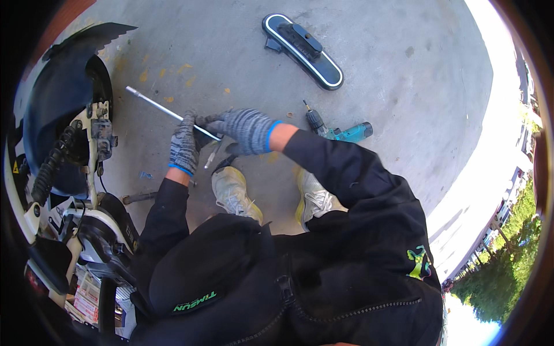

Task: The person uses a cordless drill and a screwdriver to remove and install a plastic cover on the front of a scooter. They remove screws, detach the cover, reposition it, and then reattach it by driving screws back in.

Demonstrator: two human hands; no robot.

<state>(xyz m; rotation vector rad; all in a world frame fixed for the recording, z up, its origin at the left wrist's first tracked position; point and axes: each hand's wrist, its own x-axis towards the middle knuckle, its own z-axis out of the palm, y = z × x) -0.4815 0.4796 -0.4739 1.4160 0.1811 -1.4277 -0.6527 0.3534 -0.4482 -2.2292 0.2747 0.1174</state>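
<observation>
My left hand, in a grey knit glove with blue cuff, grips a long silver metal bar with a socket-like end, held at a slant above the floor. My right hand, gloved alike, overlaps the bar's lower end beside my left hand, fingers bent; what exactly they hold is hidden. A short silver piece with a pale tip angles down beneath that junction, near a dark shape I cannot make out. Beyond my right hand a teal and black cordless drill lies on the concrete.
A scooter with black mudguard, spring shock and white frame stands at the left. A long black oval part with white trim lies farther forward. My shoes are below my hands. A metal tool lies left of them. Sunlit ground and greenery are right.
</observation>
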